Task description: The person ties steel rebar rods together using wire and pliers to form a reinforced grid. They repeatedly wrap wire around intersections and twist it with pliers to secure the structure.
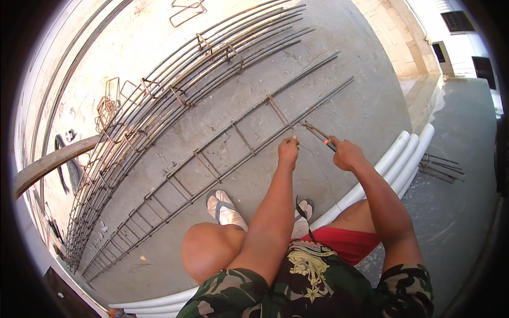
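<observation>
A long rebar cage (pixel 214 145) of steel bars with square stirrups lies on the concrete floor before me. My left hand (pixel 288 151) pinches a thin tie wire (pixel 293 130) beside the near bars, close to the last stirrup (pixel 279 110). A length of wire trails from there down toward my right leg. In my right hand (pixel 346 154) is a pair of pincers (pixel 320 136) with orange marks on the dark handles. Their jaws point at the cage and stand a little right of the wire, apart from it. Whether the jaws are parted is too small to tell.
Several finished rebar cages (pixel 179 79) are heaped beyond, with loose stirrups (pixel 107 103) and a wooden beam (pixel 59 161) at the left. White pipes (pixel 391 159) run behind me. Short bar offcuts (pixel 441 167) lie at the right. A block wall (pixel 397 43) rises at the upper right.
</observation>
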`<action>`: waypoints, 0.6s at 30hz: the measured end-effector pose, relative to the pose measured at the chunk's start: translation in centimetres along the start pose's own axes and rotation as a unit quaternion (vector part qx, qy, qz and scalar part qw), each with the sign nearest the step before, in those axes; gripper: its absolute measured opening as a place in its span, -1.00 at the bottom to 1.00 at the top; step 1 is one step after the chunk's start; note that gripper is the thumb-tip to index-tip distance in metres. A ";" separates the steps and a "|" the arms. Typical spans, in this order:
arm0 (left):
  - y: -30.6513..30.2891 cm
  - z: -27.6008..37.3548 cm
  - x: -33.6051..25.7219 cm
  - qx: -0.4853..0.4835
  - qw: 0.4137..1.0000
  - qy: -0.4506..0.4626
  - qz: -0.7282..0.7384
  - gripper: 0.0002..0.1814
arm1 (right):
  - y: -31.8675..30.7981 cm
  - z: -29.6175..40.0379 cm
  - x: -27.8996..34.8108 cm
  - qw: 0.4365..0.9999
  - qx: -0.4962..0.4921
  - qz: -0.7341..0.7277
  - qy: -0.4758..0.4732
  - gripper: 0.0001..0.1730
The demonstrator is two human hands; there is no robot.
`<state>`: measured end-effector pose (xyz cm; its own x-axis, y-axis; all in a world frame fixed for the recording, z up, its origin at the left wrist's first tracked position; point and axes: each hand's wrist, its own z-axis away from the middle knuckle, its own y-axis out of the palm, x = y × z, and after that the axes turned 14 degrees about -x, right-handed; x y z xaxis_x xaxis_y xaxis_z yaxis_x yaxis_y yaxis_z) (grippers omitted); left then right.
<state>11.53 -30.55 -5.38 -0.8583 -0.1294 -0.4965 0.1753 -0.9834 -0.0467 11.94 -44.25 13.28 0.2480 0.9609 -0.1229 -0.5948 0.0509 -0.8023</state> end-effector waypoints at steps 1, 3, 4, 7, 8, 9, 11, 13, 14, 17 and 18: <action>0.1 0.7 -0.2 0.039 0.998 -0.015 0.040 -0.64 | 0.7 -0.6 0.0 1.000 0.021 0.007 0.002 -0.29; -0.1 0.8 -0.6 0.053 0.998 -0.010 0.033 -0.68 | 1.6 -1.1 0.5 0.999 0.024 0.023 -0.006 -0.27; -0.3 0.7 -0.7 0.058 0.998 -0.006 0.030 -0.70 | 2.0 -1.3 0.9 0.999 0.025 0.031 -0.012 -0.27; -0.6 0.0 -0.9 0.084 0.996 0.027 -0.011 -0.69 | 2.8 -1.5 1.9 0.999 0.026 0.037 -0.017 -0.27; -0.6 -0.2 -0.9 0.082 0.996 0.027 -0.004 -0.69 | 3.1 -1.7 2.1 0.999 0.027 0.033 -0.016 -0.26; -0.6 0.0 -0.9 0.082 0.996 0.025 0.001 -0.69 | 3.5 -1.8 2.2 0.999 0.029 0.029 -0.014 -0.26; -0.5 0.3 -1.0 0.081 0.996 0.020 0.008 -0.69 | 4.0 -1.7 2.2 0.999 0.022 0.041 -0.013 -0.27; -0.6 0.3 -1.2 0.078 0.997 0.016 0.011 -0.69 | 4.1 -1.2 3.0 0.997 0.003 0.074 -0.020 -0.29; -0.7 0.3 -1.3 0.082 0.997 0.012 0.008 -0.69 | 4.3 -1.0 3.3 0.996 -0.012 0.084 -0.017 -0.30; -1.2 0.3 -1.7 0.100 0.995 -0.006 0.006 -0.69 | 4.4 -0.5 3.5 0.992 -0.058 0.105 -0.025 -0.38; -1.3 0.3 -1.8 0.111 0.994 -0.015 0.011 -0.68 | 4.4 -0.5 3.3 0.991 -0.076 0.106 -0.038 -0.42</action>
<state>12.67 -29.04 -4.18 -0.8700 -0.1524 -0.4688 0.0872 -0.9836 0.1578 10.48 -40.97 9.04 0.0675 0.9638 -0.2581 -0.5046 -0.1902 -0.8421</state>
